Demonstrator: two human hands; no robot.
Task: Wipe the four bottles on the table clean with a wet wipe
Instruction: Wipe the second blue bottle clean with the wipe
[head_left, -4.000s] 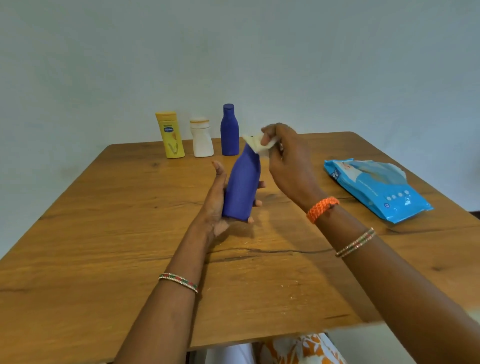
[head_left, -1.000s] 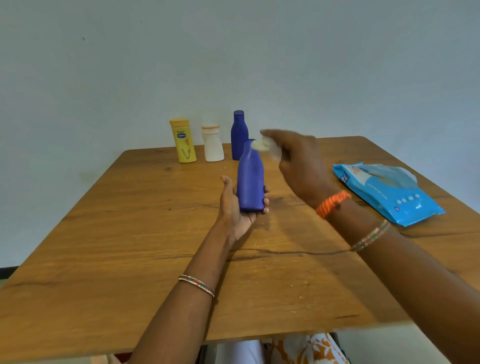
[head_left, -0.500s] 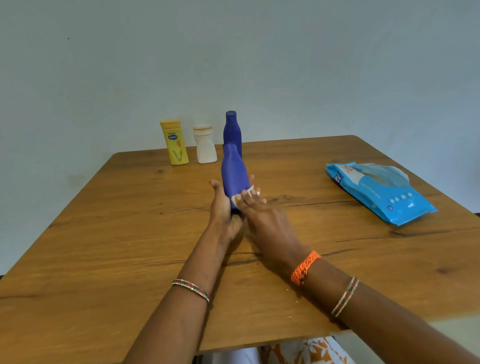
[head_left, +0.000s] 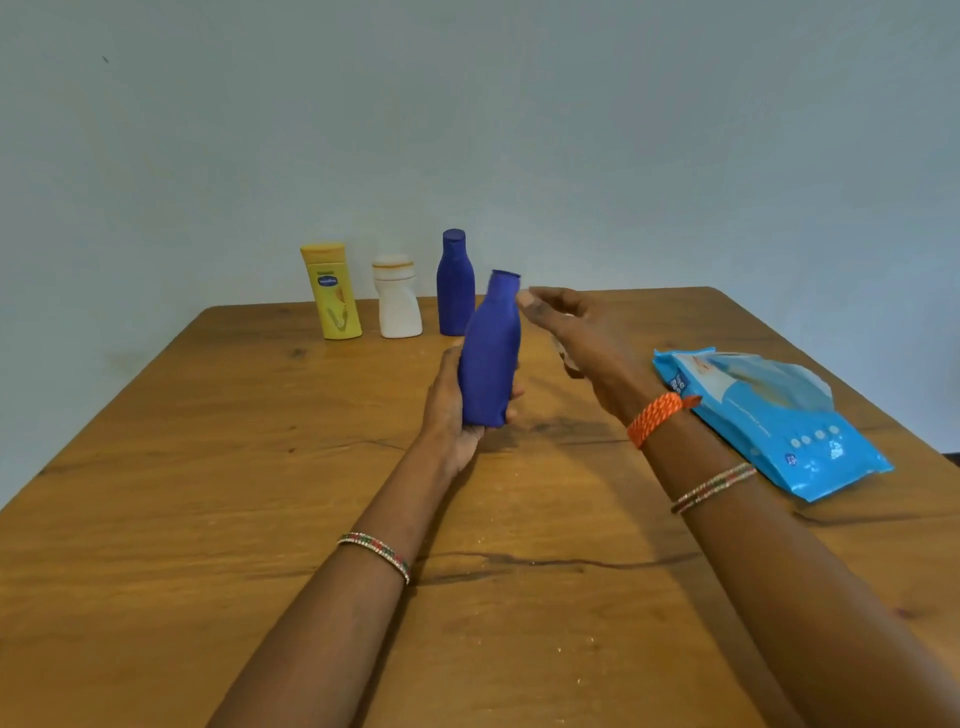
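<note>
The setting appeared to be a plain domestic room, most likely in a home, though the room's exact type could not be determined. A wooden table (head_left: 208, 519) with visible grain and a dark crack stood against a bare, pale blue-grey painted wall (head_left: 519, 130). Household toiletry items stood at its far edge: a yellow lotion bottle (head_left: 332, 291), a white bottle (head_left: 397, 299) and a blue bottle (head_left: 455, 286). A blue pack of wet wipes (head_left: 769, 421) lay at the right.
</note>
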